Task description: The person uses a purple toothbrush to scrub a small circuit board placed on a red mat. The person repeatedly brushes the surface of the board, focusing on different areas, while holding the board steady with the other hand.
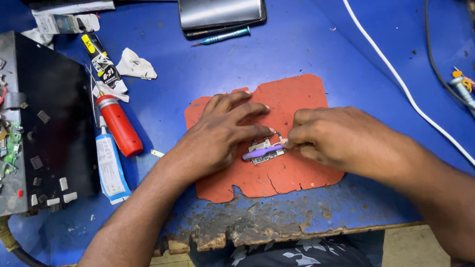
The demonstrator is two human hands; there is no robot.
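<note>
My left hand (223, 129) lies flat on the orange mat (279, 180), fingers spread and loose, their tips pinning a small circuit board (264, 152) near the mat's middle. My right hand (337, 139) is pinched shut on a purple-handled tool (260, 151) lying across that board. A red tube (119, 124) and a white bottle (110, 165) lie well to the left on the blue table (324, 55).

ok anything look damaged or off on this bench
Yes. The table front edge is worn, its blue top peeled to bare crumbling material. The red mat under both hands is cracked with ragged, notched edges.
</note>
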